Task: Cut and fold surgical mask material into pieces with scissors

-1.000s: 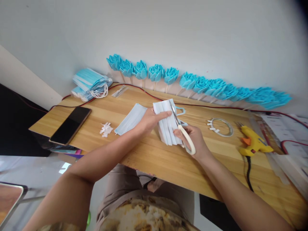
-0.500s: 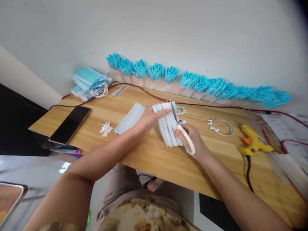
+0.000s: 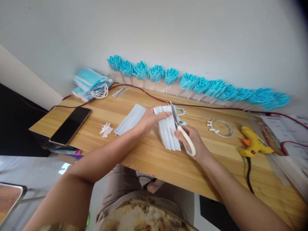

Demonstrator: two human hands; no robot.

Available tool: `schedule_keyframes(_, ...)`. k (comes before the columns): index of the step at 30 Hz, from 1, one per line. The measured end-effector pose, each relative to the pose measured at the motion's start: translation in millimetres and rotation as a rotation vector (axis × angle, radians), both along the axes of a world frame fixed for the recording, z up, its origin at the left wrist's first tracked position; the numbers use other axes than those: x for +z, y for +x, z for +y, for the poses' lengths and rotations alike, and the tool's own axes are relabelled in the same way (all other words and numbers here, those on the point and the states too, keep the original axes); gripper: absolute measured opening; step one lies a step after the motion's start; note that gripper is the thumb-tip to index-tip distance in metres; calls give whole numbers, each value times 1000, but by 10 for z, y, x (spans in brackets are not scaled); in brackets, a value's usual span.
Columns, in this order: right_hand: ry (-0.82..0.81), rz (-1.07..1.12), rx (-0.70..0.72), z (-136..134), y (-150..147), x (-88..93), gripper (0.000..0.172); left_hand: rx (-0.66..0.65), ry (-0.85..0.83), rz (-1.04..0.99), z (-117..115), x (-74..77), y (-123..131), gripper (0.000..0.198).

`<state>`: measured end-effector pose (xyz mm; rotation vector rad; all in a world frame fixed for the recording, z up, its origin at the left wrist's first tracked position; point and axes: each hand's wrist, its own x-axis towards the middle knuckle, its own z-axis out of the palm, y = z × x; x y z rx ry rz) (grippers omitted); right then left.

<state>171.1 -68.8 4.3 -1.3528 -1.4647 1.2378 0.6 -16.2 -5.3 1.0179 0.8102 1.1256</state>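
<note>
My left hand (image 3: 154,119) grips a pleated, pale blue face mask (image 3: 167,133) near its upper end, thumb on top. In my right hand (image 3: 191,138) are scissors (image 3: 187,138) with white handles, their blades lying along the mask's right edge. Whether the blades are fully closed is hard to see. Behind the scissors lie blue cut strips (image 3: 181,111) on the table. Another flat piece of mask (image 3: 131,118) rests on the wood beside my left wrist.
Blue flowers on sticks (image 3: 156,73) lean along the wall. A stack of masks (image 3: 89,81), a phone (image 3: 71,125) and white scraps (image 3: 106,130) are on the left. A tape roll (image 3: 231,130) and a yellow glue gun (image 3: 256,142) lie right. A red-black cable (image 3: 146,92) crosses the back.
The lower end of the held mask has swung slightly left and down, away from the scissors. Both hands stay in nearly the same place.
</note>
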Motion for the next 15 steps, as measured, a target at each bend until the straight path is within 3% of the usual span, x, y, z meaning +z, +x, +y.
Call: schedule_keyframes(15, 3, -16, -26, 8, 31, -115, 60, 0, -16, -15, -32, 60, 5, 35)
